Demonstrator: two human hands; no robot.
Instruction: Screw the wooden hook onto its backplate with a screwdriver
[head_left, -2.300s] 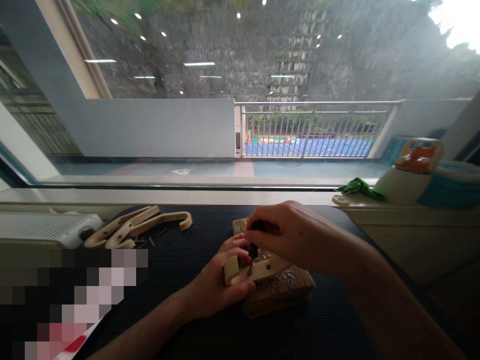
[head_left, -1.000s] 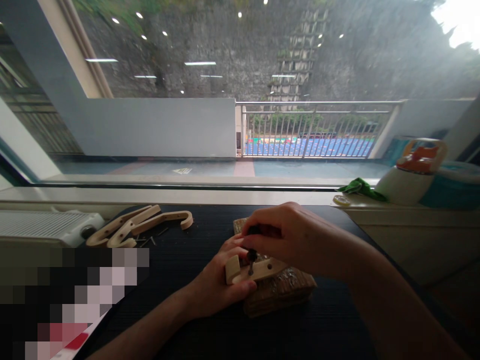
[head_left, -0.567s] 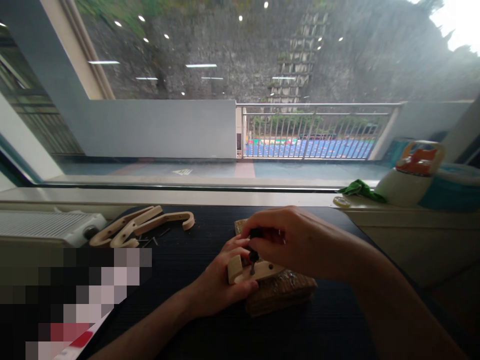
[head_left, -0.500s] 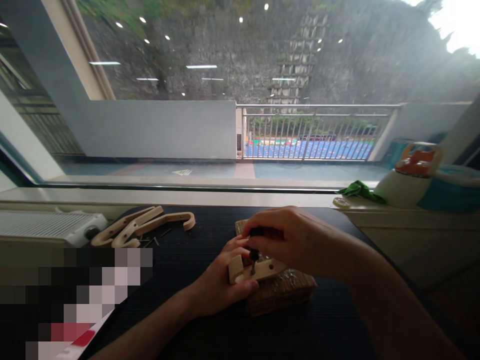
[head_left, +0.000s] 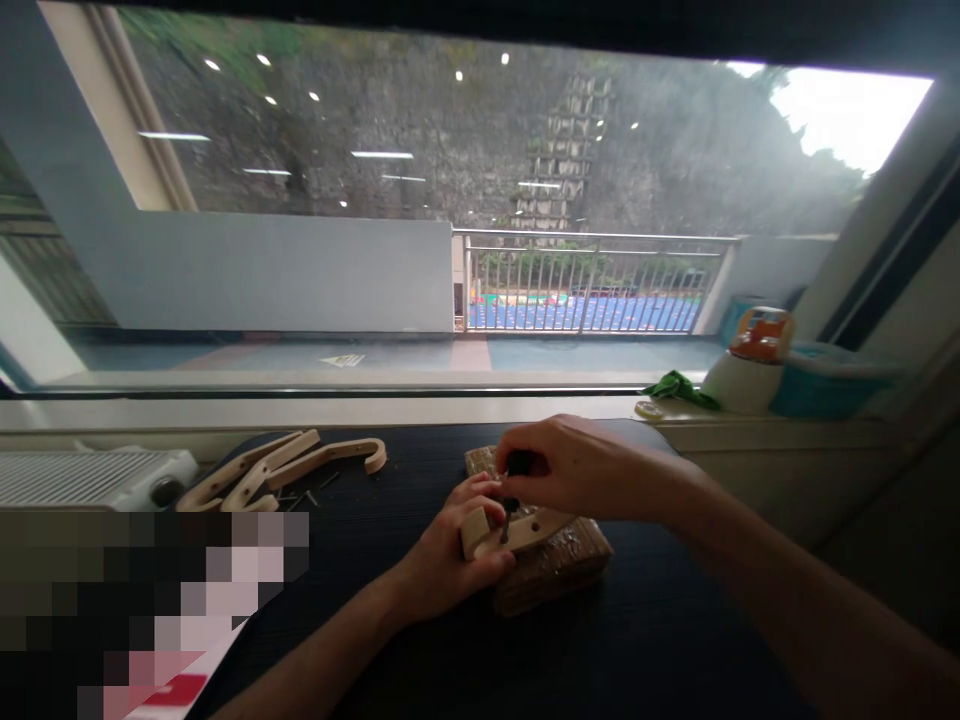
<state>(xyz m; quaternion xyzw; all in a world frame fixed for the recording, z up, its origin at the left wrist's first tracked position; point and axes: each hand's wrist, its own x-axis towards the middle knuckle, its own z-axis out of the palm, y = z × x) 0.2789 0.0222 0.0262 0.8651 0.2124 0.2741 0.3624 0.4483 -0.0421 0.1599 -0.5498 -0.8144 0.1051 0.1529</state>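
My left hand is closed around the curled end of a pale wooden hook, pressing it against a brown block wrapped in clear, shiny tape. Above it, my right hand grips the black handle of a screwdriver. The screwdriver stands nearly upright, its shaft reaching down to a hole near the hook's curled end. Another hole in the hook shows to the right. The hook's far end is hidden under my right hand, and any screw under the tip is too small to make out.
More wooden hooks lie at the dark table's back left, with small screws beside them. A white radiator stands left. On the windowsill are a green cloth, a white bottle and a blue basket. The bottom left is pixelated.
The camera view has shifted, so the window and sill items appear further left and lower. Both hands keep their holds on the hook and screwdriver; the right hand's fingers have turned slightly around the handle.
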